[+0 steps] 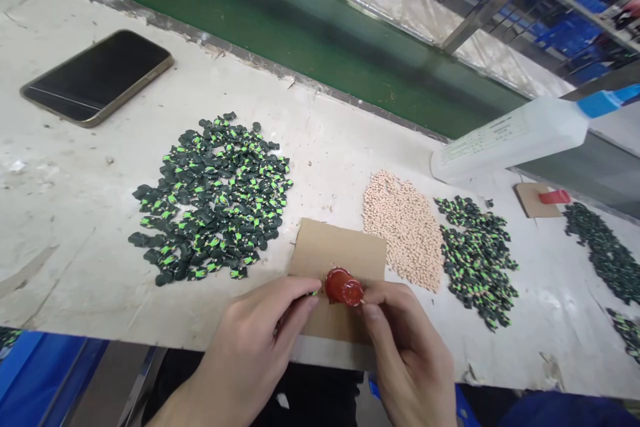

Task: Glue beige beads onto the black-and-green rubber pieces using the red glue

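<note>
Hands at small red plastic cap (344, 287)
My right hand (410, 353) pinched the cap; my left hand (255, 347) gripped a tiny green-black piece (314, 293) beside it.

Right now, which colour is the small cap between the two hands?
Red. The cap shows best in the head view, above the cardboard.

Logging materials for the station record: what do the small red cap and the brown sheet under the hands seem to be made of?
Small red cap: probably plastic, glossy, with highlights on its rim. Brown sheet: looks like cardboard, matte, flat, with straight-cut edges.
</note>
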Available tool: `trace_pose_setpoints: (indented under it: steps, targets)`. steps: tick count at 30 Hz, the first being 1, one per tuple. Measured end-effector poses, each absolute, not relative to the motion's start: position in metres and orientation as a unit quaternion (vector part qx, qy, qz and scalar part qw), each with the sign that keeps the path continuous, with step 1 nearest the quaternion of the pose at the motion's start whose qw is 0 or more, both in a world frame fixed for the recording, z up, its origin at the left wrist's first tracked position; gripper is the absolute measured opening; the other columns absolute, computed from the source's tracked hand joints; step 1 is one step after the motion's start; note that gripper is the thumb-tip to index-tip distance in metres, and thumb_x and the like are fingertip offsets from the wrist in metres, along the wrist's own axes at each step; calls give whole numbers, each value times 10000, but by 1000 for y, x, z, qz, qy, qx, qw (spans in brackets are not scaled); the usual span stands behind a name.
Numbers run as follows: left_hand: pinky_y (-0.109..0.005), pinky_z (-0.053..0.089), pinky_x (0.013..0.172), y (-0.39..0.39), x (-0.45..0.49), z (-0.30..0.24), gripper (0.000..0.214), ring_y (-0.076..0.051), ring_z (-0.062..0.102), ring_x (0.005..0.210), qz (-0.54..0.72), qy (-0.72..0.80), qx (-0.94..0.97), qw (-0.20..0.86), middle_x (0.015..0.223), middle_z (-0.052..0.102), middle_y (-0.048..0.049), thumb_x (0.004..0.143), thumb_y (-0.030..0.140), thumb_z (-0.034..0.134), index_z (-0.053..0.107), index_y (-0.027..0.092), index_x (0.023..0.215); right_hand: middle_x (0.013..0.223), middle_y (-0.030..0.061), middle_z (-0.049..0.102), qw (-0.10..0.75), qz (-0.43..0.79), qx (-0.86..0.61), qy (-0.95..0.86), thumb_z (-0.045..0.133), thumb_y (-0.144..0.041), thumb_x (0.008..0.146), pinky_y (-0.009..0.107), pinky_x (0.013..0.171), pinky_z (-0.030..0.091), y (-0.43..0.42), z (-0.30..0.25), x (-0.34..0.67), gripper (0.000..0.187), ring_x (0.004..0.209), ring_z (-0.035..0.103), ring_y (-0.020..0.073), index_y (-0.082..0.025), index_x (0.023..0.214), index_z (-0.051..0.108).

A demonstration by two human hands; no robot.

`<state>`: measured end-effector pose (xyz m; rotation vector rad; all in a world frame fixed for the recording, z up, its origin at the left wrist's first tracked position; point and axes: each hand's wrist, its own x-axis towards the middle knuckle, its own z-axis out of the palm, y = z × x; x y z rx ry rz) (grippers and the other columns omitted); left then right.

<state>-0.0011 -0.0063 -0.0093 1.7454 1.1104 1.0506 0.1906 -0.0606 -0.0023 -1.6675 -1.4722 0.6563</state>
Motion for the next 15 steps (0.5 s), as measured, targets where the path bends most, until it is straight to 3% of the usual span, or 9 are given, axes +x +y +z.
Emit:
trace_pose_setpoints:
  steps: [5, 9, 12, 15]
  targets:
    - [-83, 577, 846, -7, -3, -6, 234, -81, 792, 806, 430, 437, 666, 424, 976, 840, 33, 956, 60, 651, 757, 232, 1075, 946, 24, 699, 412, 282, -662, -559, 587, -182, 1036, 248, 778, 564, -63, 0, 190, 158, 877, 669, 177, -293, 1014, 698]
    - [-76, 588, 761, -8, -1, 8, 304, -88, 783, 842, 422, 470, 583, 511, 982, 831, 74, 913, 95, 686, 828, 350, 998, 833, -1, 657, 477, 388, -655, -439, 639, -307, 1035, 220, 688, 547, -64, 10, 191, 123, 759, 637, 149, -287, 933, 705]
    - [-105, 602, 678, -12, 11, 23, 259, -97, 771, 725, 401, 481, 436, 647, 831, 832, 93, 832, 147, 767, 856, 383, 892, 820, -8, 650, 526, 509, -586, -348, 680, -360, 1014, 216, 707, 550, -66, 19, 192, 131, 750, 626, 133, -286, 911, 715]
    - [-141, 606, 653, -16, 26, 34, 153, -101, 734, 622, 357, 471, 294, 751, 643, 784, 84, 758, 183, 820, 859, 330, 782, 871, 12, 689, 556, 557, -538, -303, 732, -344, 975, 254, 771, 582, -70, 25, 191, 100, 827, 661, 157, -285, 895, 743]
